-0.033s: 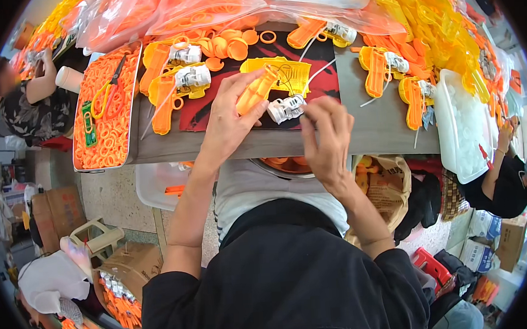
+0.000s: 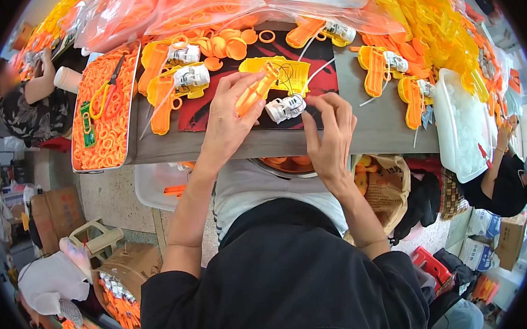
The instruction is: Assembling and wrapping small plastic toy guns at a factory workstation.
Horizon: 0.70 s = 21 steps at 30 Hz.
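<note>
My left hand is closed around an orange toy-gun handle, held tilted above the table. Right of it is a white cylindrical module with dark markings, joined to thin dark wires. Behind lies a yellow toy-gun shell half, its inner side up, with a white cable tie beside it. My right hand is just right of the module, thumb and index finger apart. I see nothing between them; whether a fingertip touches the module, I cannot tell.
Partly assembled orange-and-yellow toy guns lie on both sides. A tray of orange rings at left holds scissors. Bags of orange parts line the back. A white bin stands at right. Co-workers sit at both sides.
My right thumb and fingers have spread slightly and shifted a little right. The left hand keeps its hold on the orange handle, almost unmoved.
</note>
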Available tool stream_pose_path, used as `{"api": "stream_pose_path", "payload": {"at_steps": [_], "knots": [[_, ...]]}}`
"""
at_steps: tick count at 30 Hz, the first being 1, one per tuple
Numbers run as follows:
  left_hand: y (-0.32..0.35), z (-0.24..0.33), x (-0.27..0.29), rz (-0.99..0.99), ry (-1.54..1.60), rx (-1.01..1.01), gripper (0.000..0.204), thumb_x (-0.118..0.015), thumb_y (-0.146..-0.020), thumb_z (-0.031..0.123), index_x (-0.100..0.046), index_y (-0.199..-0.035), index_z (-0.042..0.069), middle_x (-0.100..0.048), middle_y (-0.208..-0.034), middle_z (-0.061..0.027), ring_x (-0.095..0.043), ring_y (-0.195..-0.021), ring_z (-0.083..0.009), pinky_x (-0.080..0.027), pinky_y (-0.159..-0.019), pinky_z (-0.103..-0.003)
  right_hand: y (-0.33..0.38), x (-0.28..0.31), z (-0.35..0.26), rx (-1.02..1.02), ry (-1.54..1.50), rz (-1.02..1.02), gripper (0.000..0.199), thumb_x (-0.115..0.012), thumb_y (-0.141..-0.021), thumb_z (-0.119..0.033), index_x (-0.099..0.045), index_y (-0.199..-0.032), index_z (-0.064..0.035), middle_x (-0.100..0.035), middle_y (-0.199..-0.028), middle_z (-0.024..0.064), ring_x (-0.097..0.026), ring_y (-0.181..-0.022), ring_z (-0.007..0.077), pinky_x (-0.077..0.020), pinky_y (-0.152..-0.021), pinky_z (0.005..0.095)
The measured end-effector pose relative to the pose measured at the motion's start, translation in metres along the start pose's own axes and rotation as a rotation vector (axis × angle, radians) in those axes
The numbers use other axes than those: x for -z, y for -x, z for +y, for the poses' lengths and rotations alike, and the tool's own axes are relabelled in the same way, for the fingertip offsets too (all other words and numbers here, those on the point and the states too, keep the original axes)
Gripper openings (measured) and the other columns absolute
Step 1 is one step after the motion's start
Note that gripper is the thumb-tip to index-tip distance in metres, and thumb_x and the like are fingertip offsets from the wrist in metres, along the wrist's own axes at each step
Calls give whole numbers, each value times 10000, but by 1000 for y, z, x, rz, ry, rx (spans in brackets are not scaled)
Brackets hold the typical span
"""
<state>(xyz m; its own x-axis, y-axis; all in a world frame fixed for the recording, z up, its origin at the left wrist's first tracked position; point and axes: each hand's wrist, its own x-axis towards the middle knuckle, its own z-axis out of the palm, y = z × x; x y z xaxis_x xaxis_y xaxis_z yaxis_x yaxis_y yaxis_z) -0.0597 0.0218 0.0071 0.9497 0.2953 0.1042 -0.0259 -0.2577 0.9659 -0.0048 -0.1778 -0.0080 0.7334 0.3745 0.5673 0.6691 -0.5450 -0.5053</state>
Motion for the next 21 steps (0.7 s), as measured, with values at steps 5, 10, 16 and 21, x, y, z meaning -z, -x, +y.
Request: {"api": "stream_pose_path", "payload": {"at_steps": [5,10,16,21], "knots": [[9,-13,-15,179,-654,-315,376,-701,-876,69,-680,-1251,100,-556,-1210,-129,-561,-1142,-324,-488,-943,-455,8,-27,2,-92,202,-91,471,-798,-849,-341,-662,-1197,-55,-561,-1210,83,-501,-1158,272,-345,-985,437],[6,-33,-17,221,-858,-416,310,-669,-930,155,-673,-1226,63,-548,-1337,-125,-468,-1298,-324,-410,-1045,-466,5,-35,-6,-190,115,-13,445,-829,-815,-368,-646,-1073,-55,-610,-1151,75,-536,-1114,257,-339,-975,422],[5,-38,-14,182,-718,-427,324,-684,-928,97,-657,-1243,29,-561,-1354,-141,-495,-1285,-349,-429,-1071,-454,-33,-30,-1,-281,-231,-84,355,-832,-821,-212,-602,-1002,-11,-699,-828,58,-620,-692,120,-496,-709,304],[4,-46,-11,196,-607,-435,300,-711,-893,92,-692,-1188,40,-577,-1309,-148,-497,-1270,-375,-449,-1057,-458,-76,-16,40,-292,31,-310,357,-788,-847,-263,-645,-1079,-35,-711,-928,48,-661,-877,189,-454,-874,410]]}}
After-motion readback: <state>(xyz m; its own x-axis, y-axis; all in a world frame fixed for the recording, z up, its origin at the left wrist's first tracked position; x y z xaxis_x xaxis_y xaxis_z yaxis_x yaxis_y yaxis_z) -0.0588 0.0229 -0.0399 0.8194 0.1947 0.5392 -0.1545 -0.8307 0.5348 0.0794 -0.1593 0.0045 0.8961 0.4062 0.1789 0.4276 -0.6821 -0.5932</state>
